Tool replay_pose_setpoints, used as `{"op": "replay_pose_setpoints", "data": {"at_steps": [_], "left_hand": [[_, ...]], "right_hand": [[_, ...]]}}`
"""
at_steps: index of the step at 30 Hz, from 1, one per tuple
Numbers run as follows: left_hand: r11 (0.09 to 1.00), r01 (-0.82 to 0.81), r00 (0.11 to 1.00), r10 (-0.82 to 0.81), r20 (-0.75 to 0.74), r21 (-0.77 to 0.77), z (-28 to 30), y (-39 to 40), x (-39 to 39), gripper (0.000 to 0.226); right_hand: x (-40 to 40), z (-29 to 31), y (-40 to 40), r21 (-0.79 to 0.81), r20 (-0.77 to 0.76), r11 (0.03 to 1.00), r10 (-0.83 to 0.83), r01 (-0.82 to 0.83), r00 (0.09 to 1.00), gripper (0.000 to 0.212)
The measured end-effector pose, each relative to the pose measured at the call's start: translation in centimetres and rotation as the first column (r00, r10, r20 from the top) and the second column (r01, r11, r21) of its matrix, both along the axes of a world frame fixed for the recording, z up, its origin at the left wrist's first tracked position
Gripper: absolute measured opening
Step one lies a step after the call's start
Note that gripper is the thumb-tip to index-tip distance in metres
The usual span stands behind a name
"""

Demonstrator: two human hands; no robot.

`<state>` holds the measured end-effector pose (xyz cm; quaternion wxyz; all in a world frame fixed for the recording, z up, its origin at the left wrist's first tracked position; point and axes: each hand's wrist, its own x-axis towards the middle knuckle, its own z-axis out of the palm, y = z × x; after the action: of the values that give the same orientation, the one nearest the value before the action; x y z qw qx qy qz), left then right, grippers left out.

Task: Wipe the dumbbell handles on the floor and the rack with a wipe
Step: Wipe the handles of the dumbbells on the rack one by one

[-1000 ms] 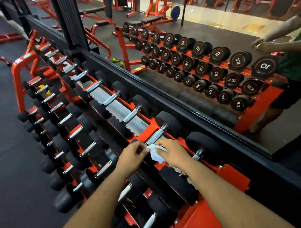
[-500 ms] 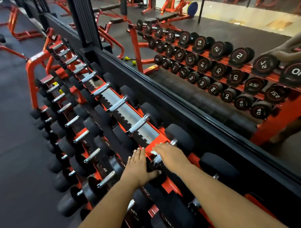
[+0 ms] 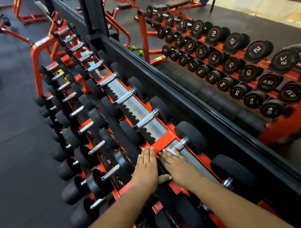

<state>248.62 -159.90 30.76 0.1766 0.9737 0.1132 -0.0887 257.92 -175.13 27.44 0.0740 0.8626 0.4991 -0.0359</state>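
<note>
a long red rack (image 3: 164,143) of dumbbells runs beside a mirror (image 3: 214,74). on its top tier the right hand (image 3: 177,166) lies flat, fingers straight, pressing a white wipe (image 3: 171,151) onto a steel handle (image 3: 180,145); the left hand (image 3: 146,168) rests flat alongside, holding nothing. a good pass likely means wrapping the wipe round the knurling and covering the bar's full length.

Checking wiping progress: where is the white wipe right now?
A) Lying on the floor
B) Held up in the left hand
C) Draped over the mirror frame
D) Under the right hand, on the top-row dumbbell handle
D: a bit of the white wipe peeks out beneath the right hand, whose fingers press it on the dumbbell handle; the left hand lies flat, holding nothing.
</note>
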Motion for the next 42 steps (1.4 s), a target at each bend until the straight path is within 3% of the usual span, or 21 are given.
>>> {"op": "replay_pose_setpoints", "data": {"at_steps": [1, 5, 8, 10, 11, 15, 20, 24, 30, 35, 42], "left_hand": [[1.0, 0.006, 1.0, -0.006, -0.011, -0.006, 0.1, 0.0, -0.1, 0.13], [0.998, 0.004, 0.999, -0.007, -0.044, -0.065, 0.2, 0.3, 0.3, 0.144], [0.997, 0.009, 0.996, -0.016, -0.086, -0.082, 0.2, 0.7, 0.8, 0.147], [0.997, 0.024, 0.993, -0.033, -0.111, -0.078, 0.4, 0.8, 1.1, 0.147], [0.996, 0.027, 0.991, -0.037, -0.126, -0.082, 0.5, 0.9, 1.1, 0.147], [0.994, 0.006, 0.987, -0.023, -0.157, -0.107, 1.1, 1.0, 1.2, 0.147], [0.994, -0.015, 0.987, -0.003, -0.162, -0.112, 1.3, 0.8, 1.1, 0.144], [0.993, -0.018, 0.987, -0.002, -0.161, -0.121, 1.7, 0.9, 1.2, 0.144], [0.991, -0.028, 0.986, 0.006, -0.167, -0.132, 1.8, 1.1, 1.3, 0.146], [0.991, -0.03, 0.987, 0.009, -0.16, -0.132, 1.7, 1.1, 1.3, 0.145], [0.99, -0.029, 0.986, 0.006, -0.165, -0.138, 1.6, 1.2, 1.3, 0.145]], "right_hand": [[0.1, 0.4, -0.1, 0.018, 0.04, 1.0, 0.002, -0.002, 0.999, 0.061], [1.5, 1.3, -1.4, 0.095, 0.124, 0.967, -0.245, 0.235, 0.961, 0.06], [-0.6, -0.2, -0.8, 0.051, 0.088, 0.99, -0.138, 0.134, 0.986, 0.07], [-0.8, -0.5, -0.9, 0.013, 0.131, 1.0, -0.011, 0.009, 0.991, 0.066], [-0.2, -0.5, -1.1, 0.025, 0.156, 0.999, -0.027, 0.024, 0.987, 0.062], [0.6, 0.3, -1.5, 0.092, 0.2, 0.961, -0.273, 0.26, 0.941, 0.06], [-0.7, -0.2, -1.0, -0.017, 0.184, 1.0, -0.017, 0.02, 0.983, 0.059], [1.7, 2.1, 0.1, 0.027, 0.168, 0.999, -0.027, 0.023, 0.985, 0.051], [1.9, 4.2, 0.8, 0.236, 0.21, 0.972, -0.067, 0.016, 0.975, 0.052], [1.5, 0.8, 0.5, 0.089, 0.121, 0.996, 0.005, -0.016, 0.993, 0.052], [2.2, 0.1, -2.7, 0.056, 0.057, 0.983, 0.173, -0.176, 0.983, 0.064]]}}
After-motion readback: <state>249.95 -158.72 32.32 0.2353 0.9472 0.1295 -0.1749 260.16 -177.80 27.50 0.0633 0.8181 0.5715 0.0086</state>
